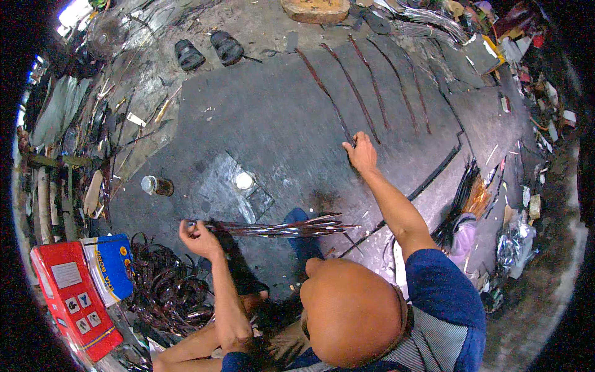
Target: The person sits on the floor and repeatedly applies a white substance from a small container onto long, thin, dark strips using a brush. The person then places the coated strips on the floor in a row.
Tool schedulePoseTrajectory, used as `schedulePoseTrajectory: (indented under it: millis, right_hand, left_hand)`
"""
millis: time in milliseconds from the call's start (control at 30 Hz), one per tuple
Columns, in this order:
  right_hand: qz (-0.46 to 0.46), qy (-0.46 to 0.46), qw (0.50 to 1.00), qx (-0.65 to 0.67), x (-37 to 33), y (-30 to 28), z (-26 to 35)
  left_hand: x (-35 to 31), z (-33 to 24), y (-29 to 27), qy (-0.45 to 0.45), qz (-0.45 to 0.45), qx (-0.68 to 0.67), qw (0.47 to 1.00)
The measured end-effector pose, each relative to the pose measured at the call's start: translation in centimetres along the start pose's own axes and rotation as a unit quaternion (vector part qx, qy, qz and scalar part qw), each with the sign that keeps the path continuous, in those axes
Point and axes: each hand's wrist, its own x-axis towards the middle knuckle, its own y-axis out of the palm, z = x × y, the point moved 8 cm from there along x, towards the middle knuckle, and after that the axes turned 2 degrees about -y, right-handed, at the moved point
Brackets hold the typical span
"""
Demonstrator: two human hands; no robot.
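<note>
With the right hand pinching the long, narrow dark-brown strip, align it straight; left hand curled, grip unclear.

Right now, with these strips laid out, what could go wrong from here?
The right hand is at the near end of a dark strip; a sideways slip might nudge the neighbouring strip. The strip bundle by the left hand looks loose, so it could fan out. The glass jar sits near that hand and might get knocked.

right hand: at dark strip | left hand: beside strip bundle
</note>
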Motion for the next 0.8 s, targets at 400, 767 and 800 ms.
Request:
schedulePoseTrajectory:
  millis: [400, 767, 800]
  right_hand:
    - [0.255, 0.084, 0.925, 0.270, -5.7, 2.3, 6.5]
    - [0.100, -0.314, 0.885, 0.330, -12.5, -10.1, 21.5]
    - [0.126, -0.304, 0.873, 0.360, -12.5, -10.2, 22.5]
  left_hand:
    - [-16.2, -16.8, 11.1, 0.107, 0.417, -0.121, 0.894]
    - [-15.3, -19.1, 7.9, -0.043, 0.377, -0.216, 0.900]
    - [-14.9, -18.9, 7.8, -0.086, 0.374, -0.251, 0.888]
